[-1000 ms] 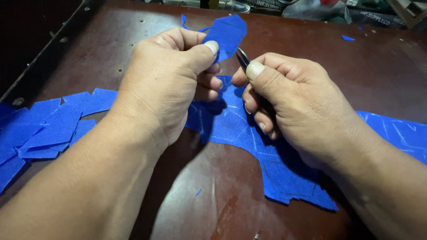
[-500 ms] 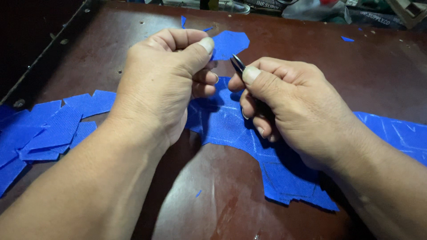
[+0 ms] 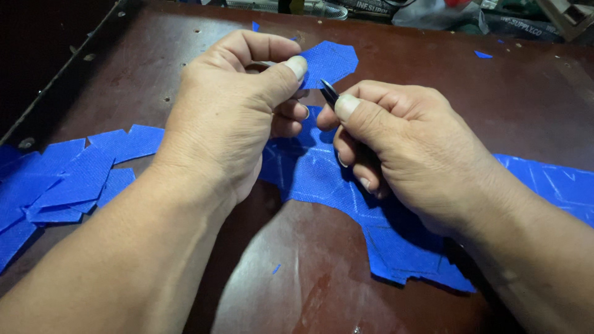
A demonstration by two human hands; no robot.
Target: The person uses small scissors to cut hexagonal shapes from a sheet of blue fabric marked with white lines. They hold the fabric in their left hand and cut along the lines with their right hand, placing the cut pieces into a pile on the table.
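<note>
- Our left hand (image 3: pixel 232 117) pinches a blue fabric piece (image 3: pixel 331 60), thumb closed on its near edge; the piece fans away toward the table's far edge.
- Our right hand (image 3: pixel 402 142) is closed round a dark blade tool (image 3: pixel 328 93), tip pointing up-left at the piece.
- Blue fabric sheet (image 3: pixel 322 179) lies under both hands; cut pieces (image 3: pixel 74 176) stacked left.
- Brown table (image 3: pixel 309 284) is bare near us.
- Versus earlier: piece sits lower, hands closer together.

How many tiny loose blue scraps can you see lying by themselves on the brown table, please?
4: one scrap at the far edge above the left hand, another at far right, a fleck beside it, one near between the forearms. Hands may hide more.
</note>
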